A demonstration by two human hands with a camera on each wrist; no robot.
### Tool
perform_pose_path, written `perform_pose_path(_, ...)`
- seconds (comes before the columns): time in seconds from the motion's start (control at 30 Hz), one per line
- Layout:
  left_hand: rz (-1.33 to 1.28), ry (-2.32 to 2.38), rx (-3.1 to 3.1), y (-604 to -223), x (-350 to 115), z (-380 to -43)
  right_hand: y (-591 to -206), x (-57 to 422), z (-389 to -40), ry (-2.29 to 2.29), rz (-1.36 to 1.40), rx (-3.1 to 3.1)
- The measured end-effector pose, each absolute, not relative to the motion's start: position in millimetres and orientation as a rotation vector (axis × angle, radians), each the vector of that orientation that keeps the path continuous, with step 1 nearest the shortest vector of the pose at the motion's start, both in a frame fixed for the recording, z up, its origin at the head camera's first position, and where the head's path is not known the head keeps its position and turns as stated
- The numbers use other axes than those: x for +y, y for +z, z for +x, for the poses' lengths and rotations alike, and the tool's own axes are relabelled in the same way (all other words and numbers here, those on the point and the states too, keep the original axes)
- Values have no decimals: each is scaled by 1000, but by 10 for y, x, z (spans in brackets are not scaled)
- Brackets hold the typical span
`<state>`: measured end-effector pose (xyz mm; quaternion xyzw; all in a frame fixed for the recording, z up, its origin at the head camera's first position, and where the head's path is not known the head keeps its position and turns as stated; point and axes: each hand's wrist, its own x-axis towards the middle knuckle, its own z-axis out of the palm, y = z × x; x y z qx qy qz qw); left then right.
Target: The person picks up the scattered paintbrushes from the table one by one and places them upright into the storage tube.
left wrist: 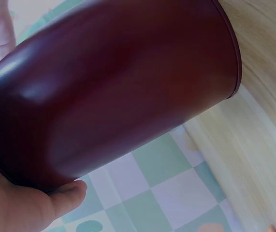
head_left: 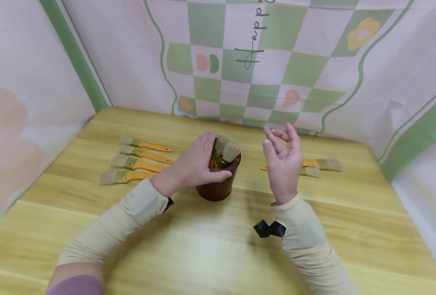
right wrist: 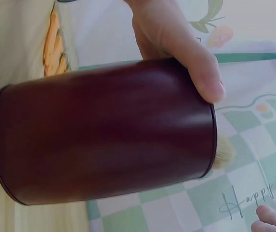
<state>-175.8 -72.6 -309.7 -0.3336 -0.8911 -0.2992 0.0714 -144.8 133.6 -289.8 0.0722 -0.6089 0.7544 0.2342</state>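
Observation:
A dark red, glossy cup (head_left: 215,188) stands upright in the middle of the wooden table. Paint brushes (head_left: 228,150) are in it with their pale bristles up, showing above the rim. My left hand (head_left: 193,164) grips the cup near its rim, thumb along the near side and fingers round the far side; in the right wrist view the left thumb (right wrist: 208,79) lies against the wall by the rim. To the right of the cup, my right hand (head_left: 285,166) is raised with palm turned inward and fingers loosely bent, holding nothing.
Several flat paint brushes (head_left: 138,164) with orange handles lie at the left, bristles pointing left. Two more brushes (head_left: 328,164) lie behind the right hand, bristles to the right. A checkered cloth (head_left: 240,88) hangs along the table's back edge.

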Motion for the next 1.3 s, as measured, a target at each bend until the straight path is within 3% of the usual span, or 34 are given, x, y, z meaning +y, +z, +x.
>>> perform_pose_path(0.53, -981, -819, -2740, -3072, -760, -1766, -3035, 1612, -1563, 1825, -368, -2213)
perform_pose_path(1.03, -975, -818, -2777, -3103, -763, -1734, -3355, 2245, -1634, 1372, -633, -2628)
perform_pose_path(1.3, -955, -784, -2801, -3078, -748, -1728, -3522, 2435, -1701, 1184, -569, -2725)
